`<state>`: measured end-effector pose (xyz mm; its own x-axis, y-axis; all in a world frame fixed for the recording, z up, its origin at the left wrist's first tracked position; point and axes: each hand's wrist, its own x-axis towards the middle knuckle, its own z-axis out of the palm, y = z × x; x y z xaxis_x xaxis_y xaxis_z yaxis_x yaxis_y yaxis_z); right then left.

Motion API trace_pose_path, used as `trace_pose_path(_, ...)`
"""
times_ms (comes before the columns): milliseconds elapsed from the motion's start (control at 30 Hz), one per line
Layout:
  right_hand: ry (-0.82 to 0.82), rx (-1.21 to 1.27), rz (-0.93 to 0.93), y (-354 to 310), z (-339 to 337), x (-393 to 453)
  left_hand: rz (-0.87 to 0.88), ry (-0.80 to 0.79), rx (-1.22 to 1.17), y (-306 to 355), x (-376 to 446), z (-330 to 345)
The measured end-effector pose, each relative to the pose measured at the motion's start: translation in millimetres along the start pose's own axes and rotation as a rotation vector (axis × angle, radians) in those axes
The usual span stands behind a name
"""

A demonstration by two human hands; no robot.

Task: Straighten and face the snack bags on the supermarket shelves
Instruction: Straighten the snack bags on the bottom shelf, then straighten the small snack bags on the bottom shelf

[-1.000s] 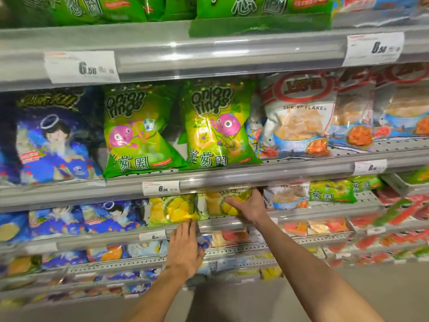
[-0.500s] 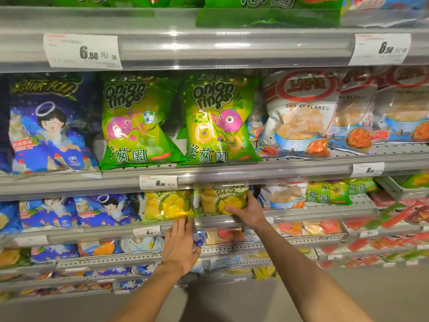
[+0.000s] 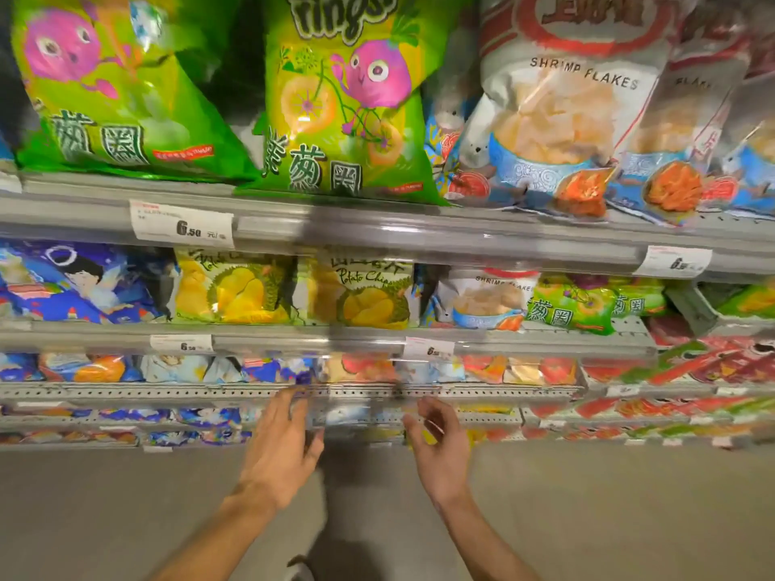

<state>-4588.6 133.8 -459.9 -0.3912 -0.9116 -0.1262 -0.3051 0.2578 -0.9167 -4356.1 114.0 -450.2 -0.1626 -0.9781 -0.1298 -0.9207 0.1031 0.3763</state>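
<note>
Both our hands hang empty in front of the lower shelf edges. Our left hand [image 3: 283, 444] has its fingers loosely spread, and our right hand [image 3: 440, 444] has its fingers loosely curled round nothing. The two yellow durian chip bags [image 3: 360, 293] stand upright above and beyond both hands, behind the front rail [image 3: 268, 335] of their shelf, the right one almost straight above the gap between our hands. Either hand looks about equally near. We judge the next reach goes up and forward, or down to the blurred lower rows.
</note>
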Motion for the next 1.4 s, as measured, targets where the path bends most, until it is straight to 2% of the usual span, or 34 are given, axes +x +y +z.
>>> trace_pose_path(133, 0.011, -0.062, 0.057, 45, -9, 18, -0.083, 0.082, -0.328, 8, 5, 44)
trace_pose_path(300, 0.066, -0.077, 0.051, 88, -12, 58, -0.243, 0.222, -0.584, 20, 37, 100)
trace_pose_path(400, 0.109, -0.100, -0.030, 111, -6, 85, -0.192, 0.284, -0.609, 22, 64, 127)
trace_pose_path(500, 0.145, -0.136, -0.228, 123, 0, 121, -0.113, 0.376, -0.614, 14, 97, 143)
trace_pose_path(567, 0.100, -0.164, -0.299, 128, 3, 149, -0.060, 0.442, -0.642, 6, 123, 146)
trace_pose_path(633, 0.065, -0.263, -0.293, 131, 8, 172, -0.071, 0.485, -0.713, 2, 148, 147)
trace_pose_path(733, 0.067, -0.348, -0.256, 133, 12, 192, -0.146, 0.436, -0.821, 2, 174, 147)
trace_pose_path(800, 0.006, -0.368, -0.241, 134, 13, 200, -0.120, 0.410, -0.894, 2, 187, 149)
trace_pose_path(867, -0.071, -0.337, -0.204, 133, 11, 206, -0.130, 0.413, -0.879, 2, 193, 147)
trace_pose_path(933, -0.095, -0.343, -0.156, 131, 11, 210, -0.247, 0.405, -0.799, -2, 195, 144)
trace_pose_path(1000, -0.076, -0.352, -0.102, 129, 12, 211, -0.375, 0.340, -0.748, -7, 198, 142)
trace_pose_path(1167, -0.002, -0.251, -0.015, 131, 16, 208, -0.515, 0.110, -0.765, -4, 198, 132)
trace_pose_path(1300, 0.061, -0.264, -0.030, 129, 18, 199, -0.547, 0.092, -0.778, -7, 194, 127)
trace_pose_path(1400, 0.135, -0.285, -0.113, 122, 13, 191, -0.543, 0.119, -0.800, -7, 191, 128)
